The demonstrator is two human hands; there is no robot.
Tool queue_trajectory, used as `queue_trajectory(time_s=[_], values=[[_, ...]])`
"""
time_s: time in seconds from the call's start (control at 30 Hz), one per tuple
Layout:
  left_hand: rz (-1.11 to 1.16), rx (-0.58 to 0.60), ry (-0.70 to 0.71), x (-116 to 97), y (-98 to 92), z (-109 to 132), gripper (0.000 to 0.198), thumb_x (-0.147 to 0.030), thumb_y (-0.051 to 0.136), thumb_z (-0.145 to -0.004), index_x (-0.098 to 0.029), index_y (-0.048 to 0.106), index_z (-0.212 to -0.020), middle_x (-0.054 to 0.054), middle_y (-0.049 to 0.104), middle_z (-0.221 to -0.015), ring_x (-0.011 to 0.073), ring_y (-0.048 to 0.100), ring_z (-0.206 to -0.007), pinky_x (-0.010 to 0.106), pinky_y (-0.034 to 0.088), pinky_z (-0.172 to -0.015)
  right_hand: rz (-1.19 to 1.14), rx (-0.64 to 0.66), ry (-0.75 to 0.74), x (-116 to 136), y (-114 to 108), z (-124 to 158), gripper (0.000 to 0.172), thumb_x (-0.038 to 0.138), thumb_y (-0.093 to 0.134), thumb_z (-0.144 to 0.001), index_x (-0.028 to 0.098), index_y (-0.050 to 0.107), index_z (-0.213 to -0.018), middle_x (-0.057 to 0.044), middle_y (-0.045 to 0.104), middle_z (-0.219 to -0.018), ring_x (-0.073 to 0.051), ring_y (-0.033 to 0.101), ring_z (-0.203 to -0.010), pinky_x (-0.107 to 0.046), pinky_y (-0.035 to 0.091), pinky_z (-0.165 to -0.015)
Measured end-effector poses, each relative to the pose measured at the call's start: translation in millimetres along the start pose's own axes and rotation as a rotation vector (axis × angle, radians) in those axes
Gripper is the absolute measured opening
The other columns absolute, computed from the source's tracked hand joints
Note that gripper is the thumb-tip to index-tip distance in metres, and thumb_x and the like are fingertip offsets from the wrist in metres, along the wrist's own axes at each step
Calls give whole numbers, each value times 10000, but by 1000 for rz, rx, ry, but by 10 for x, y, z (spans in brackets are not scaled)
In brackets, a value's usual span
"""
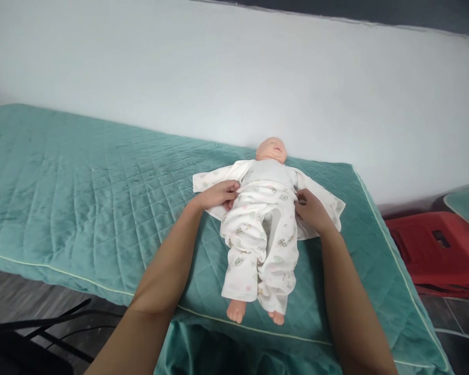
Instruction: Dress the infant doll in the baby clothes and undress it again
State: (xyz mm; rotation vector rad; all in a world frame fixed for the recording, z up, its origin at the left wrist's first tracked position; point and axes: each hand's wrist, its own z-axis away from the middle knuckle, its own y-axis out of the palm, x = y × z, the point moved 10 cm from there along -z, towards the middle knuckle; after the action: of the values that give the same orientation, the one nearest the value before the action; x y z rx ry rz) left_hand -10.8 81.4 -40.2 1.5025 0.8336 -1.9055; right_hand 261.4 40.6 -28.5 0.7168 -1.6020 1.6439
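A baby doll (271,151) lies on its back on a teal quilted mattress (82,198), head toward the wall, bare feet near the front edge. It wears white patterned trousers (260,245). An open white patterned top (320,200) is spread flat under it. My left hand (219,194) is closed on the trousers' waistband at the doll's left-hand side. At the other side of the waist, my right hand (310,209) pinches the same waistband.
A white wall (234,78) runs behind the mattress. A red plastic object (437,252) stands on the floor at the right. Dark thin legs of some stand (42,333) show at the lower left, on grey floor.
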Motion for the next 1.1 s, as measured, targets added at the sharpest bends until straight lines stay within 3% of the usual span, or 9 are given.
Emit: queue_trajectory(time_s=[0.17, 0.27, 0.37, 0.43, 0.57, 0.7, 0.83, 1.1], values=[[-6, -91, 13, 31, -47, -16, 352, -506, 666, -834, -222, 489, -946, -37, 567, -702, 144, 590, -603, 248, 465, -521, 139, -119, -105, 84, -54, -1, 143, 274, 549, -762, 246, 548, -902, -19, 670, -842, -217, 603, -793, -355, 449, -761], [-56, -175, 57, -21, -77, -32, 322, -492, 642, -847, -221, 489, -928, -50, 523, -725, 115, 512, -591, 239, 405, -543, 179, -77, -74, 51, -29, -10, 156, 271, 565, -762, 243, 566, -915, -22, 682, -837, -217, 594, -772, -342, 442, -722], [-174, -318, 168, -135, -138, -21, 227, -422, 579, -877, -208, 513, -909, -37, 538, -781, 123, 488, -692, 249, 397, -651, 225, -40, -84, 81, -13, -16, 155, 238, 586, -738, 237, 579, -893, -37, 700, -842, -214, 587, -749, -326, 430, -682], [-221, -349, 191, -157, -135, -20, 188, -392, 548, -882, -206, 525, -901, -26, 564, -812, 138, 497, -748, 256, 394, -695, 258, -11, -122, 139, 7, -15, 135, 212, 581, -728, 234, 580, -861, -51, 706, -844, -217, 590, -745, -323, 420, -667], [-208, -208, 106, -104, -19, -50, 105, -298, 565, -812, -214, 528, -865, -30, 538, -769, 128, 459, -647, 247, 355, -588, 317, 92, -152, 210, 85, 3, 96, 215, 568, -736, 217, 588, -830, -56, 706, -835, -224, 597, -757, -327, 408, -668], [-163, -97, -4, -103, 72, -45, 225, -171, 601, -654, -221, 528, -861, -20, 567, -798, 138, 516, -642, 245, 375, -525, 280, 125, -126, 210, 99, 32, 184, 248, 558, -760, 203, 658, -907, -47, 718, -893, -222, 584, -789, -334, 412, -704], [-217, -132, -61, -124, 60, -49, 243, -122, 595, -576, -210, 535, -793, 2, 578, -763, 162, 548, -629, 254, 381, -476, 197, 90, -111, 222, 79, 68, 220, 278, 559, -789, 200, 691, -946, -30, 709, -884, -208, 564, -791, -328, 413, -724], [-268, -130, -57, -90, 64, -68, 269, -126, 556, -603, -175, 624, -859, 34, 648, -831, 165, 595, -682, 234, 411, -503, -219, 62, -16, 205, 110, 110, 212, 304, 670, -749, 185, 719, -918, -8, 715, -853, -198, 601, -808, -319, 465, -760]])
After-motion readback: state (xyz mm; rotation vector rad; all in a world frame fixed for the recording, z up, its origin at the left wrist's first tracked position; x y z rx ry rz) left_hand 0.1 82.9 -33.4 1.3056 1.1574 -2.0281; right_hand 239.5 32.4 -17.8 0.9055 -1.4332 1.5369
